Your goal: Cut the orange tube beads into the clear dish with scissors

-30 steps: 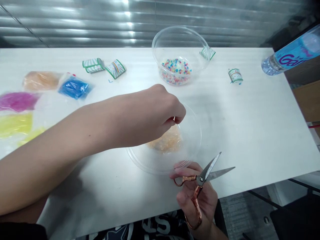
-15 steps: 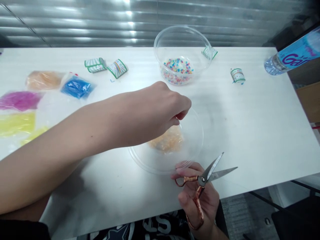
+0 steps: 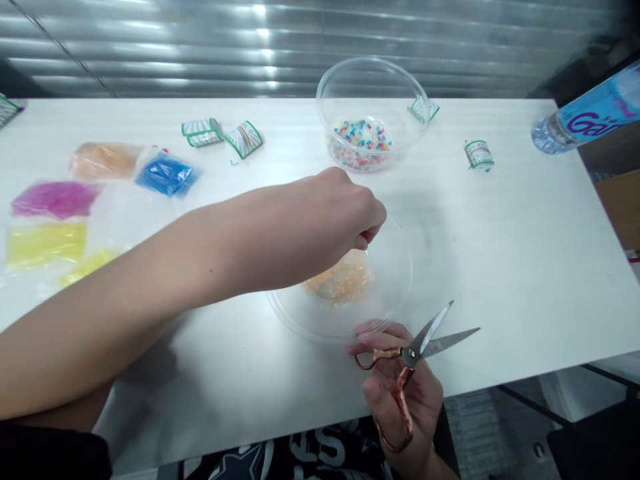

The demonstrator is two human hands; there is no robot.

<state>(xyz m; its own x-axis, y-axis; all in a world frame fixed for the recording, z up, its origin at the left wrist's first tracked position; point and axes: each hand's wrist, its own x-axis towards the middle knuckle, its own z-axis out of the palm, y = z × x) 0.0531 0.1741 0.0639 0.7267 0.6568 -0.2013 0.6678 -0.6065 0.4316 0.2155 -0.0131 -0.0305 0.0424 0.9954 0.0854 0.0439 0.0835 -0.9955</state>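
Observation:
My left hand (image 3: pixel 345 210) reaches in from the left over a clear plastic bowl (image 3: pixel 411 283), its fingers curled down and closed. What they pinch, if anything, is hidden behind the hand. Under it, in the bowl, lies a clump of pale orange, glossy material (image 3: pixel 345 280), partly covered by the hand. My right hand (image 3: pixel 425 393) is at the bowl's near rim, holding scissors (image 3: pixel 411 357) with copper-coloured handles. The blades stand apart and point to the right. Fingers of the right hand touch the rim beside the handle.
Behind stands a second clear bowl (image 3: pixel 373 63) with many small coloured beads. Bags of orange (image 3: pixel 103 160), blue (image 3: pixel 167 175), purple (image 3: pixel 55 200) and yellow (image 3: pixel 47 243) material lie left. Green-edged wrappers (image 3: pixel 245 139) are scattered at the back. A water bottle (image 3: pixel 585 110) is far right.
The view has shifted slightly, so things on the table sit a little further right. Both hands keep nearly the same pose, with the scissors' blades still apart.

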